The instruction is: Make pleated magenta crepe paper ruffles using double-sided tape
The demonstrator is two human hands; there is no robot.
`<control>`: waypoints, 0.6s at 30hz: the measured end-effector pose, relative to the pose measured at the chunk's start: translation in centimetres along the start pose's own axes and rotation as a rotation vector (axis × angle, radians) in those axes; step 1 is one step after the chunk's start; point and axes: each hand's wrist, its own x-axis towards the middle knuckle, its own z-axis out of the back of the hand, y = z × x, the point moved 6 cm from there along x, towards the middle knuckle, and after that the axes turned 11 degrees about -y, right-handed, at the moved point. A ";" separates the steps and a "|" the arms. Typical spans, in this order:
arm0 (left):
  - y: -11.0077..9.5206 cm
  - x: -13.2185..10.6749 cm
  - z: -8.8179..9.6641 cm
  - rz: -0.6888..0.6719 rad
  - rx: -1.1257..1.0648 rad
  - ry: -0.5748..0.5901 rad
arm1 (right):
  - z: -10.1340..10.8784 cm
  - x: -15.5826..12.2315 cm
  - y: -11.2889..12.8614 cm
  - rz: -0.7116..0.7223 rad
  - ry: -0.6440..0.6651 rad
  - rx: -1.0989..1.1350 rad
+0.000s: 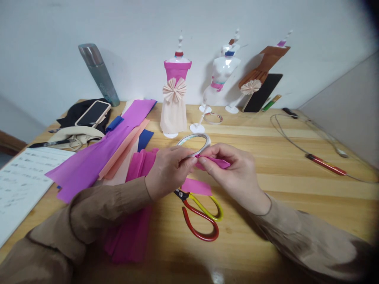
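Mid-frame: left grip (168, 170) and right grip (233, 167) pinched narrow on pink strip (217, 162), just in front of tape roll (194, 141); prone to tearing or creasing under uneven pull; prone to sticking askew. Counted: two phones (93, 112); one flask (99, 75); three mannequins (175, 94); one pair of scissors (201, 215), lower centre, on tabletop (296, 189).

Craft desk, miniature dress forms (174, 92), crepe paper (97, 157)

Open tabletop (296, 197) right of scissors (195, 212)

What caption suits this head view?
The left hand and right hand pinch a pink paper strip by a tape roll, above scissors.
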 end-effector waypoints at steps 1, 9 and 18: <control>-0.1 0.0 0.0 -0.003 -0.006 0.002 | 0.0 0.0 0.1 0.005 -0.003 -0.001; -0.2 0.1 0.2 -0.015 0.012 -0.029 | 0.2 -0.2 -0.1 0.003 -0.062 -0.047; -0.5 0.1 0.2 -0.125 0.031 -0.049 | 0.1 -0.1 -0.7 -0.020 -0.050 -0.038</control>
